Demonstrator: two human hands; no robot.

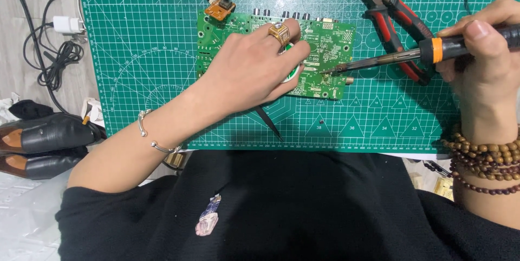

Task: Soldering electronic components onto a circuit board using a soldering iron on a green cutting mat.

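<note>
A green circuit board (pixel 333 49) lies on a green cutting mat (pixel 151 49). My left hand (pixel 254 68), wearing a gold ring, rests flat on the board and covers a round white-and-green object (pixel 292 71); a black pointed tool (pixel 269 121) sticks out beneath the palm. My right hand (pixel 485 49) grips a black soldering iron with an orange collar (pixel 433 50). Its metal tip (pixel 325 71) touches the board's right part.
Red-and-black pliers (pixel 392 17) lie on the mat behind the iron. A small orange board with wires (pixel 219 7) sits at the main board's top left corner. A white charger with black cables (pixel 62 39) and black shoes (pixel 43 142) lie to the left.
</note>
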